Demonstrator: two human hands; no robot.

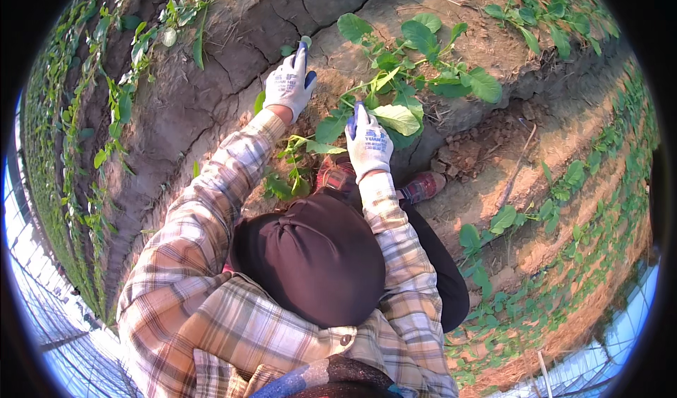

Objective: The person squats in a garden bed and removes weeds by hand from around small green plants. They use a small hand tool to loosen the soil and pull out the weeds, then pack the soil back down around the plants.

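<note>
My left hand [290,86], in a white knit glove with blue-coated fingers, reaches out over cracked soil. Its index finger is stretched to a small round leaf [307,41], and the thumb stands apart from it. Nothing shows between those two. My right hand [370,143], gloved alike, is among the lower leaves of a broad-leaved green plant [407,75]. Its fingertips meet the foliage beside a pale leaf [396,119]; whether they grip a stem is hidden. A smaller leafy clump [288,173] lies between my forearms, near my shoe.
My plaid shoes [426,186] stand on the soil below my knees [312,260]. Rows of green plants run along the left [121,102] and right [560,197]. Broken clods [465,152] and a dry stalk [518,165] lie to the right. Greenhouse framing [69,340] shows at the rim.
</note>
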